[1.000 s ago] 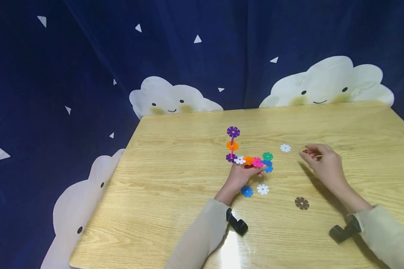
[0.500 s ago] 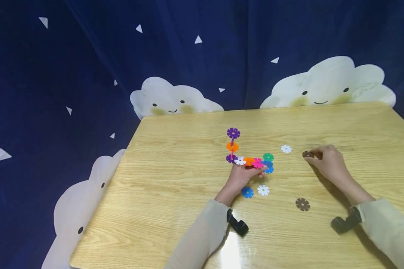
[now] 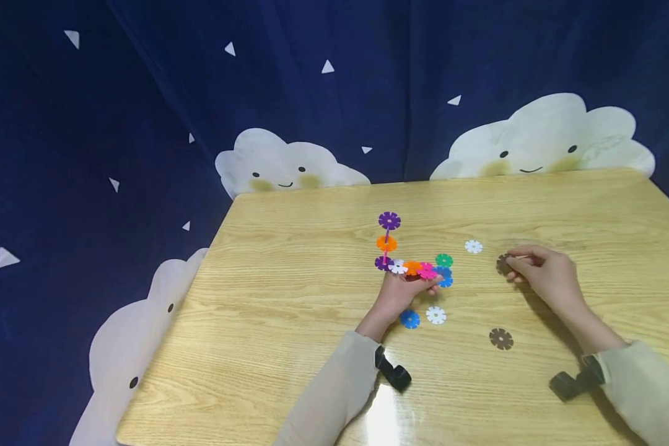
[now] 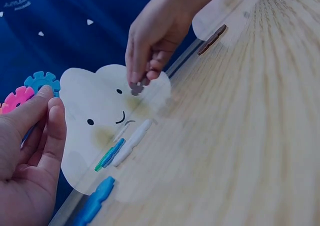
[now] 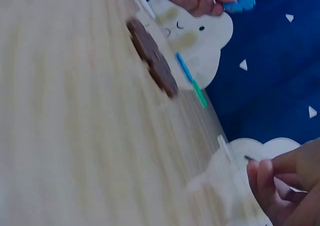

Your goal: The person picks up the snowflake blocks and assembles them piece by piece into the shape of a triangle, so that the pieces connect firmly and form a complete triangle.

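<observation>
- The right hand (image 3: 549, 279) pinches a brown notched disc (image 3: 503, 264) between thumb and fingers, raised above the table. A second ago the fingers mostly hid it; now its flat face turns into view. It seems readied for joining, but remains separate from the chain.
- The left hand (image 3: 406, 292), barely moved, pinches a colourful disc chain (image 3: 412, 267) at its blue end disc (image 4: 41, 80). The chain bends away from the person, up to a purple disc (image 3: 389, 220).
- On the pale wood-grain table (image 3: 290, 279), a loose brown disc (image 3: 501, 339) lies nearest, then a loose blue disc (image 3: 409, 319) beside a near white disc (image 3: 436, 315). Farther off are a green disc (image 3: 444, 260) and a far white disc (image 3: 473, 246).
- Behind hangs a navy curtain (image 3: 290, 74) with white triangles (image 3: 327, 67) and smiling clouds (image 3: 535, 142).
</observation>
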`<state>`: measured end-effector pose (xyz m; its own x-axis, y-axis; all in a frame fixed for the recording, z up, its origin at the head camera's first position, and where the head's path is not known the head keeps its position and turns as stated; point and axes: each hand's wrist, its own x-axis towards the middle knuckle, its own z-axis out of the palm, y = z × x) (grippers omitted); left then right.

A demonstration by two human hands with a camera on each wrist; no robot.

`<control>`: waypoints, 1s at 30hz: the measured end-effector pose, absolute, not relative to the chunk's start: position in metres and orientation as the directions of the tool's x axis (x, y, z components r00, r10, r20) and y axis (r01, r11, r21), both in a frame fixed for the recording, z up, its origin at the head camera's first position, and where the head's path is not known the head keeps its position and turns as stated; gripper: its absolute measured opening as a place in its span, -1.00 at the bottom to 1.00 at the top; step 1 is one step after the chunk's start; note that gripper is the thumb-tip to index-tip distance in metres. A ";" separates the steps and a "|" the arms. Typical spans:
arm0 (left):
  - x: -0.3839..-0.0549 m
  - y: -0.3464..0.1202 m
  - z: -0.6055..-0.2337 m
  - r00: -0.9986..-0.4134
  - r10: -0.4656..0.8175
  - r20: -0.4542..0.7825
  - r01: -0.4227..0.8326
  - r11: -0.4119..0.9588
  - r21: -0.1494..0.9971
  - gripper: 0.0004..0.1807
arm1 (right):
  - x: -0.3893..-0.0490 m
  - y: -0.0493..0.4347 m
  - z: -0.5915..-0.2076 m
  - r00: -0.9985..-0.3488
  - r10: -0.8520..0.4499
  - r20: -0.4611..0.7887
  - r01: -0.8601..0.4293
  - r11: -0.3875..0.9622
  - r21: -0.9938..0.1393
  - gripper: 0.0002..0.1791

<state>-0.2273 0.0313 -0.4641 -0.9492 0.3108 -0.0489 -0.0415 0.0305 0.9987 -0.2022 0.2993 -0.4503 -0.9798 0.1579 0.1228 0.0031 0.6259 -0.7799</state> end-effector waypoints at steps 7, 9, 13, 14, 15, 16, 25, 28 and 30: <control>-0.228 0.031 -0.464 -0.951 0.308 -0.036 -0.021 0.051 0.998 -0.80 | -0.189 0.279 -0.442 -0.986 0.167 0.019 0.046 0.374 -0.926 -0.70; -0.228 0.031 -0.463 -0.951 0.305 -0.050 -0.035 0.052 0.998 -0.80 | -0.186 0.273 -0.439 -0.988 0.155 -0.019 0.057 0.245 -0.968 -0.81; -0.226 0.031 -0.462 -0.951 0.302 -0.059 -0.047 0.044 0.998 -0.80 | -0.180 0.258 -0.437 -0.993 0.113 -0.046 0.044 -0.018 -0.999 -0.96; -0.226 0.031 -0.462 -0.952 0.302 -0.057 -0.047 0.040 0.998 -0.80 | -0.178 0.254 -0.436 -0.993 0.105 -0.046 0.039 -0.073 -0.997 -0.97; -0.226 0.032 -0.462 -0.951 0.304 -0.054 -0.044 0.038 0.998 -0.79 | -0.177 0.251 -0.436 -0.994 0.098 -0.044 0.033 -0.111 -0.993 -0.97; -0.226 0.031 -0.461 -0.951 0.304 -0.052 -0.042 0.038 0.998 -0.79 | -0.176 0.247 -0.435 -0.995 0.094 -0.040 0.027 -0.135 -0.990 -0.96; -0.226 0.032 -0.462 -0.952 0.303 -0.038 -0.035 0.016 0.999 -0.80 | -0.172 0.225 -0.434 -0.996 0.070 -0.045 0.024 -0.280 -0.960 -0.90; -0.227 0.032 -0.462 -0.951 0.306 -0.033 -0.030 0.014 0.999 -0.80 | -0.172 0.221 -0.434 -0.998 0.059 -0.030 0.012 -0.274 -0.962 -0.91; -0.227 0.031 -0.462 -0.950 0.309 -0.030 -0.026 0.017 1.000 -0.79 | -0.171 0.219 -0.434 -0.999 0.051 -0.019 0.005 -0.263 -0.965 -0.92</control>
<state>-0.2267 0.0315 -0.4619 -0.9505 0.3094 -0.0299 -0.0258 0.0173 0.9995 -0.1712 0.2194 -0.4341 -0.9985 0.0512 -0.0190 0.0048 -0.2630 -0.9648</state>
